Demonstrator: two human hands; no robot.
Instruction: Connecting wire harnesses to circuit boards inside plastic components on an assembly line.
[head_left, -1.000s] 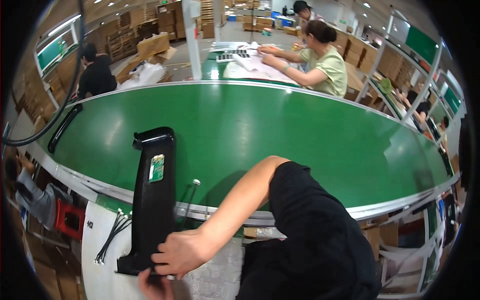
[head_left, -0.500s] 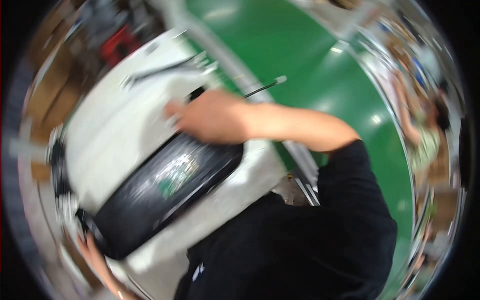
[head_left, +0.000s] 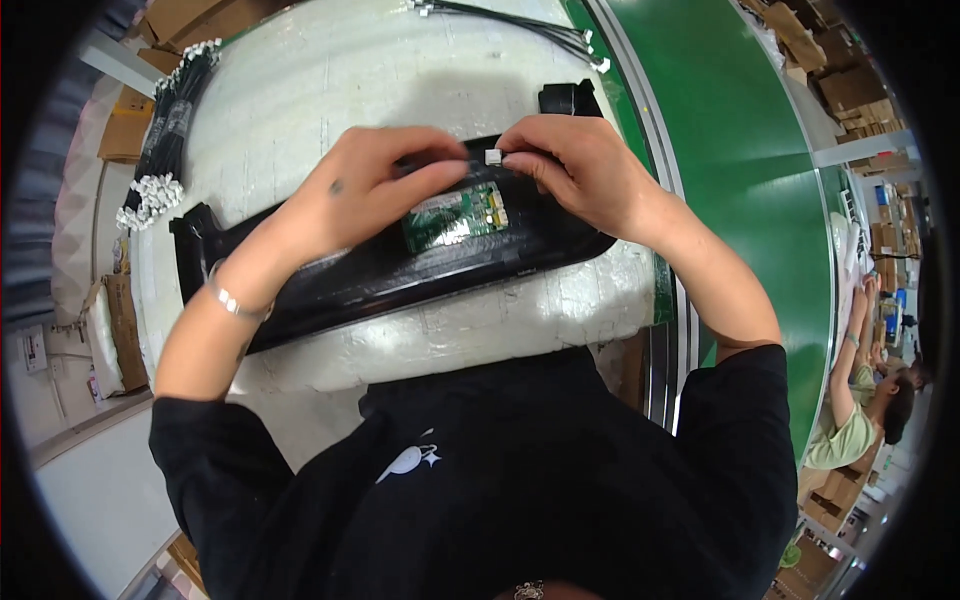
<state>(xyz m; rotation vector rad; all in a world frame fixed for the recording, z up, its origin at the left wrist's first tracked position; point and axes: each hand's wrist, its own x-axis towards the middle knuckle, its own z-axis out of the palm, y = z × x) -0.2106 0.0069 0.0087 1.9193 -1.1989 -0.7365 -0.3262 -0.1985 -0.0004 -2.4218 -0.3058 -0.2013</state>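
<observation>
A long black plastic housing [head_left: 350, 300] lies across the padded white work surface in front of me. On it sits a green circuit board [head_left: 455, 222] with pale connectors along its right end. My right hand [head_left: 590, 175] is above the housing's right part, thumb and forefinger pinched at a small white cable connector [head_left: 493, 157]. My left hand [head_left: 375, 185] hovers just left of that connector, over the board's upper left, with thumb and fingers apart and nothing seen between them. Its fingertips are slightly blurred. Any wire behind the connector is hidden by my right hand.
A bundle of black cables with white connectors [head_left: 165, 140] lies at the left edge of the white surface [head_left: 330, 75]. More black cables [head_left: 510, 28] lie at the far side. A green conveyor [head_left: 755, 130] runs along the right, with a person [head_left: 850, 420] beyond it.
My left hand has come from the housing's left end to its middle, beside the right hand. The view has turned and steadied, and the right hand now has the white connector at its fingertips.
</observation>
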